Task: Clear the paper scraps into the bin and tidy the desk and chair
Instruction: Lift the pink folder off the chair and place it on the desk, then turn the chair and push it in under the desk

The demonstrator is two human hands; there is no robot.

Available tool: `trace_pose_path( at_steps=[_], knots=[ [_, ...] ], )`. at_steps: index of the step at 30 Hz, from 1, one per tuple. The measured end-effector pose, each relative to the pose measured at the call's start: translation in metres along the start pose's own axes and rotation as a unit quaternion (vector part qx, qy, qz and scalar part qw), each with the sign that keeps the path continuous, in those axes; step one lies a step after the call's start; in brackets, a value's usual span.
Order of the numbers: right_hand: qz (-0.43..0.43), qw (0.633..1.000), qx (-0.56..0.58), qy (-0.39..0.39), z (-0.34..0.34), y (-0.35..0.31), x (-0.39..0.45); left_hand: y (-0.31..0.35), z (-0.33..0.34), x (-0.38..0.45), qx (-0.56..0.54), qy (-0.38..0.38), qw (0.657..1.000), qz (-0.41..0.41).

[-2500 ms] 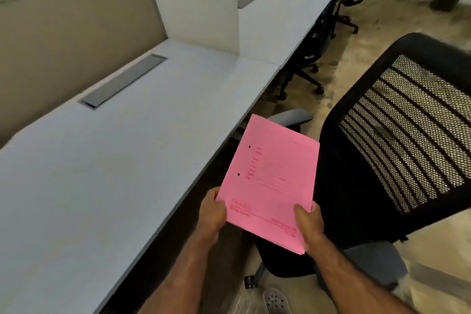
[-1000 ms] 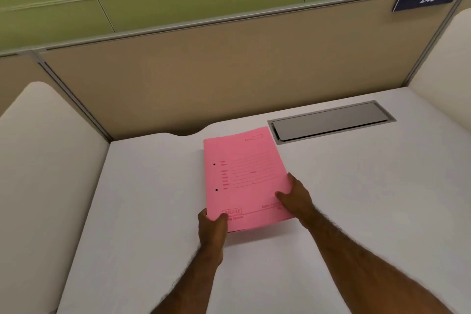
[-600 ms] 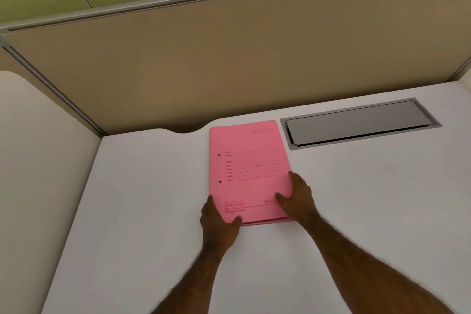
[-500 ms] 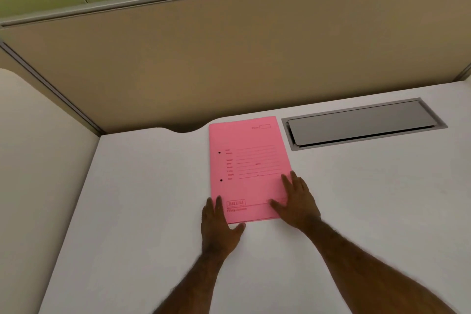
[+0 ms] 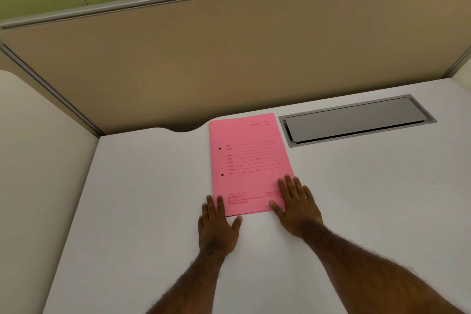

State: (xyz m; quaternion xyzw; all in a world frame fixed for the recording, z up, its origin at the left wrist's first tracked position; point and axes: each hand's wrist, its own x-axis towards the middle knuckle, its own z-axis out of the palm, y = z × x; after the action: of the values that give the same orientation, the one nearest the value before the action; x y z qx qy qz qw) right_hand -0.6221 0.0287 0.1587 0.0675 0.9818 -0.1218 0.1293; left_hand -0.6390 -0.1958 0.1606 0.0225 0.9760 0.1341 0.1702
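A pink file folder (image 5: 248,160) lies flat on the white desk (image 5: 142,201), its far edge near the back partition. My left hand (image 5: 218,224) rests flat at the folder's near left corner, fingers spread, fingertips just over the edge. At the near right corner my right hand (image 5: 297,204) lies flat with fingers apart, partly on the folder. Neither hand grips it. No paper scraps, bin or chair are in view.
A grey cable-tray flap (image 5: 356,120) is set into the desk right of the folder. A beige partition (image 5: 229,58) closes the back. A white side divider (image 5: 33,160) stands on the left.
I carried the folder from beside the chair to the desk and laid it down. Both hands let go of its near corners and now lie flat, fingers spread.
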Motion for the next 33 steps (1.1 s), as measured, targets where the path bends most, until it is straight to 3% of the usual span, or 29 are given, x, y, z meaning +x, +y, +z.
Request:
trace_pose_path(
  at_steps=[16, 33],
  knots=[
    [0.023, 0.998, -0.019, 0.049, -0.017, -0.064, -0.139, -0.031, -0.044, -0.126, 0.029, 0.049, 0.997, 0.057],
    [0.051, 0.993, 0.017, 0.105, 0.031, -0.192, -0.419, -0.179, -0.070, -0.381, 0.003, 0.092, 0.985, 0.148]
  ],
)
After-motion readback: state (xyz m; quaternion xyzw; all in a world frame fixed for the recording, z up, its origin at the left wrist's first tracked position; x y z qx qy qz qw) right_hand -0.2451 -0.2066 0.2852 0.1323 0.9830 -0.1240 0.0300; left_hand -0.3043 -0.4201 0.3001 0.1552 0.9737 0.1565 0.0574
